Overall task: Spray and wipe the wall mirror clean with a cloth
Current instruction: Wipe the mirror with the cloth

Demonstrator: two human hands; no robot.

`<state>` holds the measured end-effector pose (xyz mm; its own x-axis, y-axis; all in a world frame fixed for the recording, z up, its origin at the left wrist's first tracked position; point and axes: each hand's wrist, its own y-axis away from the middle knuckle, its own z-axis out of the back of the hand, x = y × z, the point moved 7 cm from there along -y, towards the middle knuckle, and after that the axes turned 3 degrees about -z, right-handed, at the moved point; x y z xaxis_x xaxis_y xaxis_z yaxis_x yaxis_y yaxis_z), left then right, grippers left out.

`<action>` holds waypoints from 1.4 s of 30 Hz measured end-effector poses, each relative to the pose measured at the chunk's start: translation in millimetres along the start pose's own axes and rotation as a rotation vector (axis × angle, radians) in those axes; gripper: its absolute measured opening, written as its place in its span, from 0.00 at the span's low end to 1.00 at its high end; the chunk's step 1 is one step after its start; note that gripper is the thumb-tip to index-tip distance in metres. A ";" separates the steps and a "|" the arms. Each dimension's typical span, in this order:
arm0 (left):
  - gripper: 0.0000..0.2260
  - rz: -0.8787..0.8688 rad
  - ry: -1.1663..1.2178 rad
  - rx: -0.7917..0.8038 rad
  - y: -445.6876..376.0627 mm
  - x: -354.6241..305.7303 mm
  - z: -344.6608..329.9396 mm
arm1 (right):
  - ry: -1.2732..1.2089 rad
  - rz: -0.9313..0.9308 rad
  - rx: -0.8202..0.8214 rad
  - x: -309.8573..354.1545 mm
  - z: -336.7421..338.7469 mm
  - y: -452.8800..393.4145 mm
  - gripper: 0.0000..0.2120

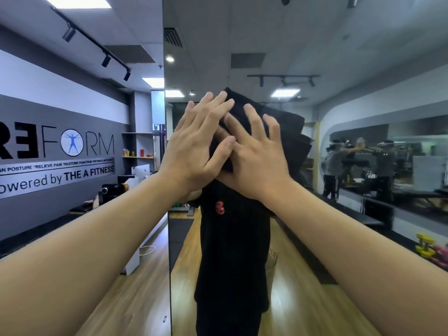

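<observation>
A dark folded cloth [286, 132] is being pressed flat against the wall mirror [339, 57] at about head height, near the mirror's left edge. The left hand [194, 144] is being laid on the cloth's left part with its fingers straight and close together, angled up to the right — its thumb is being rested across the base of the other hand's fingers. The right hand [257, 154] is being held flat on the cloth just beside it, fingers straight and spread wide, nothing being gripped by either hand. In the glass, a reflected figure in a black shirt is being shown below the cloth, along with a wooden floor and yellow dumbbells [425, 246] at the lower right. To the left of the mirror, a grey wall sign [58, 151] with large lettering is being seen — ceiling track lights [97, 44] are being seen above it.
</observation>
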<state>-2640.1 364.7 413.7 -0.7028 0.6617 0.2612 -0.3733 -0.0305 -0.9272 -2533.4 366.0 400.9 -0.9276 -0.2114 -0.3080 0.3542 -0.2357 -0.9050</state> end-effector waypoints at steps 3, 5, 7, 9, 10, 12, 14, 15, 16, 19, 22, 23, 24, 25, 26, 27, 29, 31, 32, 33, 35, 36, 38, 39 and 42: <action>0.27 0.013 0.017 -0.021 -22.9 -4.8 -7.4 | 0.037 -0.067 -0.029 -34.3 4.3 -7.4 0.38; 0.27 0.035 0.024 -0.041 -36.1 -8.3 -13.2 | 0.061 -0.117 -0.061 -58.3 9.0 -11.3 0.38; 0.26 0.037 0.019 -0.050 -48.9 -12.8 -20.2 | 0.066 -0.174 -0.094 -82.4 15.6 -15.1 0.37; 0.26 0.030 -0.014 -0.060 -61.8 -19.3 -27.9 | 0.061 -0.250 -0.121 -110.2 23.2 -17.4 0.36; 0.26 0.023 -0.036 -0.065 -68.2 -22.5 -31.4 | 0.053 -0.294 -0.128 -125.5 26.2 -17.8 0.36; 0.25 -0.008 -0.090 -0.066 -82.3 -31.2 -39.5 | 0.030 -0.385 -0.143 -159.6 33.1 -15.6 0.36; 0.25 -0.046 -0.140 -0.048 -94.6 -41.9 -50.4 | -0.001 -0.488 -0.169 -195.4 39.5 -8.5 0.35; 0.25 -0.061 -0.159 -0.032 -98.4 -46.0 -56.3 | -0.019 -0.542 -0.185 -211.5 41.8 -3.1 0.34; 0.25 -0.075 -0.178 -0.019 -102.0 -49.8 -62.3 | -0.031 -0.596 -0.205 -227.6 45.0 3.2 0.34; 0.24 -0.105 -0.255 -0.019 -105.1 -54.1 -75.2 | -0.050 -0.706 -0.245 -260.4 50.0 20.6 0.33; 0.23 -0.119 -0.310 -0.057 -102.2 -53.0 -78.5 | -0.046 -0.716 -0.271 -268.2 49.2 27.5 0.33; 0.23 -0.121 -0.315 -0.065 -102.0 -53.5 -78.9 | -0.043 -0.723 -0.276 -267.7 48.8 27.2 0.33; 0.23 -0.122 -0.320 -0.070 -102.1 -54.3 -79.2 | -0.042 -0.738 -0.278 -265.9 48.4 26.5 0.33; 0.23 -0.124 -0.325 -0.072 -102.2 -54.9 -79.2 | -0.044 -0.759 -0.280 -262.8 47.7 26.0 0.33; 0.23 -0.125 -0.328 -0.072 -102.3 -55.2 -79.6 | -0.047 -0.781 -0.283 -259.3 46.6 26.6 0.34; 0.23 -0.126 -0.331 -0.072 -102.2 -55.2 -80.0 | -0.050 -0.799 -0.287 -254.7 45.0 27.4 0.34; 0.23 -0.127 -0.332 -0.078 -102.0 -55.3 -80.5 | -0.053 -0.804 -0.283 -240.3 41.7 29.4 0.34; 0.23 -0.127 -0.325 -0.085 -102.1 -55.5 -80.1 | -0.054 -0.769 -0.255 -217.7 36.6 31.6 0.34; 0.24 -0.126 -0.320 -0.088 -102.4 -55.3 -79.8 | -0.053 -0.739 -0.231 -203.5 32.9 33.6 0.35; 0.24 -0.127 -0.315 -0.091 -102.7 -55.1 -79.3 | -0.051 -0.701 -0.204 -187.0 28.1 36.9 0.35; 0.25 -0.132 -0.314 -0.091 -102.8 -54.4 -79.5 | -0.050 -0.615 -0.162 -150.1 15.7 50.4 0.36; 0.24 -0.133 -0.325 -0.091 -102.6 -54.2 -80.0 | -0.051 -0.578 -0.149 -133.4 9.2 60.1 0.36; 0.23 -0.132 -0.338 -0.103 -102.0 -53.8 -80.1 | -0.045 -0.535 -0.153 -113.0 0.4 79.9 0.35; 0.23 -0.127 -0.331 -0.108 -101.9 -53.8 -79.6 | -0.032 -0.507 -0.163 -110.4 -1.9 87.1 0.35; 0.23 -0.114 -0.317 -0.093 -102.0 -55.2 -78.8 | 0.031 -0.350 -0.145 -119.3 -3.2 94.3 0.35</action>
<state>-2515.4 390.3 472.7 -0.8185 0.3904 0.4215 -0.4139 0.1082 -0.9039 -2389.7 371.9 351.4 -0.9935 -0.1123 0.0200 -0.0028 -0.1516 -0.9884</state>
